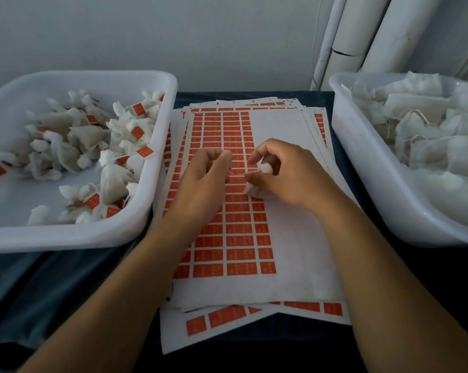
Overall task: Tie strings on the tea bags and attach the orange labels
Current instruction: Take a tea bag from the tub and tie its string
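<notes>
At the centre of the frame I see my right hand (281,173) with fingers curled around a small white gauze tea bag (265,168), its gathered top poking out between thumb and forefinger and a bit of its body showing below the thumb. My left hand (203,179) sits just beside it, fingertips pinched together on a thin pale string (237,174) that runs across the small gap to the bag. Both hands hover over a stack of white sheets printed with rows of orange rectangular labels (238,238); the right part of the top sheet is bare white backing. The stack's edges fan out unevenly at the top and bottom of the frame on a dark blue table cover (66,278). At the left, a white plastic tub (66,235) holds tied bags with orange tags, its near rim just beside the sheets. At the right, a second white plastic tub (362,168) is heaped with untied bags. Open cloth lies at the lower left.
</notes>
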